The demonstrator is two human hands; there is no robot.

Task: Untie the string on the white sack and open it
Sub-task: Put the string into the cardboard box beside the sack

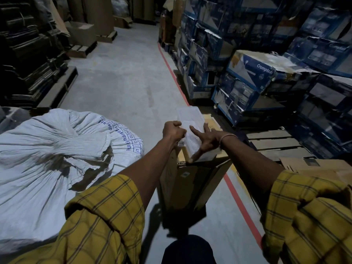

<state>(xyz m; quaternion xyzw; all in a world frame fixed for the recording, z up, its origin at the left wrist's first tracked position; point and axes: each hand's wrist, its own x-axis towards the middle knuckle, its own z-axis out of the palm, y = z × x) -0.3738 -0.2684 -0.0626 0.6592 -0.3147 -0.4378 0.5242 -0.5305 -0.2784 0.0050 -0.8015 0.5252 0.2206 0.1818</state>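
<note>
Head cam: I see both arms stretched forward over a cardboard box [192, 180]. Left hand [173, 131] fisted, gripping the edge of a clear plastic container [190, 128]; right hand [206, 141] splayed, fingers straight against it. White sack [51, 155] sits left on the floor, untouched, woven, crumpled, gathered pleats converging at centre.

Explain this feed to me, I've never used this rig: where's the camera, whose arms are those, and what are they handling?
There is one view, from a camera worn on a person's head, looking forward and down a warehouse aisle. The arms in yellow checked sleeves are that person's own. The left hand has a curled grip on the edge of a clear plastic box; the right hand touches it with spread fingers. The box rests on a brown carton. The white sack lies to the left on the floor, untouched.
</note>
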